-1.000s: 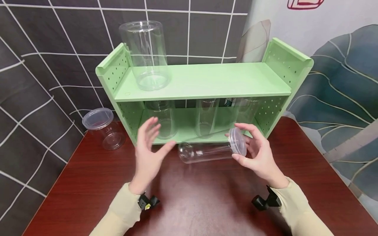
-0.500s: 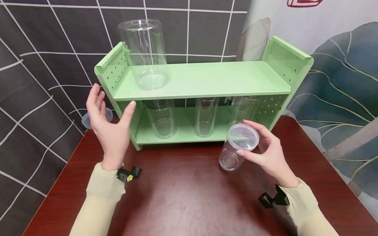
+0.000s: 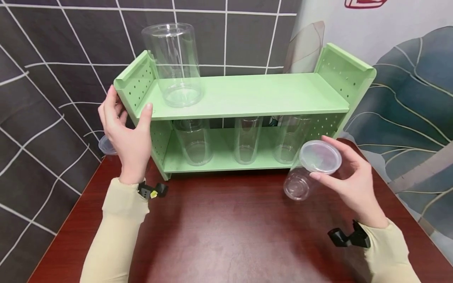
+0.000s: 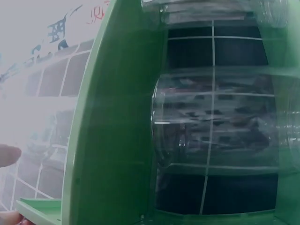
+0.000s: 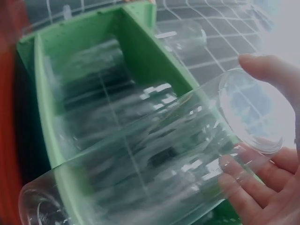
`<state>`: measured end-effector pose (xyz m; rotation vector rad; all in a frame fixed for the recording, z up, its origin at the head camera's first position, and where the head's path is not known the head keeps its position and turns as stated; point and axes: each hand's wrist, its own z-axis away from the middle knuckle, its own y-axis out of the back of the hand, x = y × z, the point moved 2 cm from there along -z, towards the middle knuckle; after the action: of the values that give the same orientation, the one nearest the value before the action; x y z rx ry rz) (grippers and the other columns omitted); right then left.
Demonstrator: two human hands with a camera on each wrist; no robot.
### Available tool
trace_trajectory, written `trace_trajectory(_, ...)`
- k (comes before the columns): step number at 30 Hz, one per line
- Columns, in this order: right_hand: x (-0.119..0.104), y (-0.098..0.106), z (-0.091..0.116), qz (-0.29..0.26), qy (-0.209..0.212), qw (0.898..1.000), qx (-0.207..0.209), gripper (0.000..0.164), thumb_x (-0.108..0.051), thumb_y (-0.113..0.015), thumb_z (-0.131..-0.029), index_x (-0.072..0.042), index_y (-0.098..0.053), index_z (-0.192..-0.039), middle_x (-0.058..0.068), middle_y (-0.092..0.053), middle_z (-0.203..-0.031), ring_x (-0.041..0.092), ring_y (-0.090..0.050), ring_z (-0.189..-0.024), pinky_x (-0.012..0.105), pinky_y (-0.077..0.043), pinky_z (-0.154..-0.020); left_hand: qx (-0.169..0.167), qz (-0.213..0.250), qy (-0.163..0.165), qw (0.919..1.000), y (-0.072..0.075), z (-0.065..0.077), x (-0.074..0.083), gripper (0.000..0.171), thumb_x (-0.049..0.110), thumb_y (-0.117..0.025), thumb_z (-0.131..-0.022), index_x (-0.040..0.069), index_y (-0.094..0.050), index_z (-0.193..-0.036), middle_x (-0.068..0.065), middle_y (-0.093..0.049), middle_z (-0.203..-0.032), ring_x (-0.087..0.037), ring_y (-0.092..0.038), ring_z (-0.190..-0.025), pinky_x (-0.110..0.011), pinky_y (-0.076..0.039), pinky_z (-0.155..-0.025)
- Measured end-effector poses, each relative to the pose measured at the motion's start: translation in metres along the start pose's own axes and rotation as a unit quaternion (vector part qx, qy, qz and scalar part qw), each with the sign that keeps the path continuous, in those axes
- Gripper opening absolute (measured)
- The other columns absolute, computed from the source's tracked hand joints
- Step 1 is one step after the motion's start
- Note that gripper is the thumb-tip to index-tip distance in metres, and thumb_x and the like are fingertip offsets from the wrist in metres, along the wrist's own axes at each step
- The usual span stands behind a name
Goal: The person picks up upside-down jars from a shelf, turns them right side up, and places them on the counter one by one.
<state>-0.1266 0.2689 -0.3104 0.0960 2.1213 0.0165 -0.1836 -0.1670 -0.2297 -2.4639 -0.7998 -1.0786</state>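
Note:
My right hand [image 3: 355, 186] grips a clear plastic jar [image 3: 296, 186] by its lidded end, thumb on the near side and fingers beyond. The jar tilts, its lid [image 3: 320, 157] facing up, in front of the shelf's right end. In the right wrist view the see-through jar [image 5: 150, 164] lies across the green shelf behind it. My left hand [image 3: 129, 145] is at the left side panel [image 3: 136, 84] of the green shelf rack [image 3: 247, 96], fingers outside it and thumb spread toward the inside. The left wrist view shows fingertips right at the green edge.
A tall clear jar [image 3: 178, 65] stands on the top board, left. Below it stand three clear jars, left [image 3: 194, 145], middle [image 3: 245, 143] and right [image 3: 287, 145]. Another lidded jar [image 3: 107, 146] is mostly hidden behind my left hand. The red-brown table [image 3: 226, 228] reaches forward.
My left hand has left the jar's bottom end and moved left and up to the rack's side panel. My right hand has turned the jar from nearly level to lid-up and carried it right.

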Motion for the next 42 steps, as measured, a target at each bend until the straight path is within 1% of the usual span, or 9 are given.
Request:
trace_trajectory(3, -0.003, 0.013, -0.001, -0.004, 0.006, 1.0, 0.013, 0.082, 0.032, -0.075, -0.066, 0.008, -0.054, -0.141, 0.017, -0.063, -0.131, 0.026, -0.06, -0.109, 0.02, -0.055, -0.082, 0.015, -0.015, -0.002, 0.9998, -0.001, -0.006, -0.001, 0.059, 0.008, -0.076, -0.089, 0.003, -0.055, -0.144, -0.007, -0.052, -0.126, -0.02, -0.056, -0.113, -0.024, -0.046, -0.098)
trace_trajectory(9, -0.01, 0.042, -0.003, 0.062, -0.019, 0.996, 0.068, 0.079, 0.028, -0.077, -0.068, 0.003, -0.058, -0.14, 0.011, -0.069, -0.123, 0.02, -0.063, -0.101, 0.016, -0.053, -0.079, 0.049, -0.073, -0.008, 0.9961, -0.003, -0.025, -0.012, 0.038, 0.007, -0.074, -0.09, 0.01, -0.071, -0.128, 0.003, -0.057, -0.109, -0.01, -0.057, -0.093, -0.019, -0.049, -0.084)
trace_trajectory(12, -0.011, 0.056, -0.005, 0.074, -0.027, 0.992, 0.102, 0.077, 0.028, -0.075, -0.068, 0.002, -0.06, -0.139, 0.01, -0.069, -0.121, 0.019, -0.063, -0.1, 0.015, -0.051, -0.081, 0.056, -0.065, 0.0, 0.9963, -0.003, -0.033, -0.021, 0.031, 0.006, -0.074, -0.091, 0.009, -0.073, -0.121, 0.001, -0.064, -0.106, -0.01, -0.06, -0.094, -0.019, -0.05, -0.083)
trace_trajectory(15, -0.01, 0.07, -0.009, 0.148, -0.033, 0.98, 0.128, 0.077, 0.024, -0.077, -0.071, -0.002, -0.06, -0.141, 0.004, -0.068, -0.123, 0.015, -0.062, -0.101, 0.012, -0.049, -0.083, 0.055, -0.031, 0.013, 0.9979, -0.003, -0.037, -0.028, 0.027, 0.004, -0.073, -0.091, 0.008, -0.072, -0.118, -0.004, -0.07, -0.109, -0.01, -0.066, -0.097, -0.021, -0.052, -0.084)
trace_trajectory(19, -0.005, 0.088, -0.015, 0.245, -0.065, 0.955, 0.153, 0.076, 0.015, -0.08, -0.078, -0.013, -0.058, -0.145, -0.004, -0.064, -0.129, 0.01, -0.06, -0.105, 0.007, -0.047, -0.084, 0.054, 0.005, 0.027, 0.9982, -0.004, -0.039, -0.034, 0.027, 0.003, -0.073, -0.091, 0.007, -0.072, -0.118, -0.006, -0.074, -0.112, -0.013, -0.07, -0.099, -0.025, -0.056, -0.085)
trace_trajectory(26, 0.023, 0.113, -0.034, 0.13, -0.112, 0.965, 0.196, 0.07, 0.009, -0.079, -0.083, -0.017, -0.058, -0.145, 0.001, -0.06, -0.133, 0.011, -0.058, -0.11, 0.006, -0.048, -0.082, 0.046, -0.009, 0.017, 0.9988, -0.003, -0.04, -0.037, 0.026, 0.003, -0.073, -0.091, 0.007, -0.072, -0.117, -0.006, -0.075, -0.11, -0.011, -0.071, -0.098, -0.023, -0.057, -0.082)
trace_trajectory(32, 0.055, 0.129, -0.05, 0.083, -0.15, 0.967, 0.19, 0.069, 0.002, -0.079, -0.086, -0.02, -0.055, -0.146, -0.004, -0.057, -0.131, 0.008, -0.055, -0.113, 0.006, -0.046, -0.083, 0.038, -0.034, 0.001, 0.9987, -0.002, -0.041, -0.039, 0.024, 0.002, -0.071, -0.092, 0.005, -0.07, -0.116, -0.006, -0.075, -0.11, -0.009, -0.07, -0.095, -0.021, -0.057, -0.08)
trace_trajectory(35, 0.067, 0.131, -0.058, 0.049, -0.153, 0.969, 0.189, 0.067, 0.006, -0.079, -0.084, -0.016, -0.056, -0.144, -0.006, -0.058, -0.124, 0.007, -0.057, -0.109, 0.005, -0.047, -0.08, 0.037, -0.039, -0.003, 0.9985, -0.002, -0.04, -0.038, 0.024, 0.002, -0.071, -0.092, 0.005, -0.07, -0.116, -0.006, -0.075, -0.11, -0.008, -0.07, -0.094, -0.021, -0.057, -0.08)
trace_trajectory(42, 0.082, 0.133, -0.071, 0.138, -0.182, 0.96, 0.163, 0.068, -0.005, -0.078, -0.089, -0.018, -0.049, -0.149, -0.012, -0.054, -0.122, 0.006, -0.054, -0.115, 0.004, -0.046, -0.082, 0.036, -0.033, -0.009, 0.9987, -0.001, -0.041, -0.038, 0.024, -0.001, -0.071, -0.091, 0.004, -0.07, -0.115, -0.008, -0.075, -0.109, -0.009, -0.071, -0.094, -0.022, -0.057, -0.08)
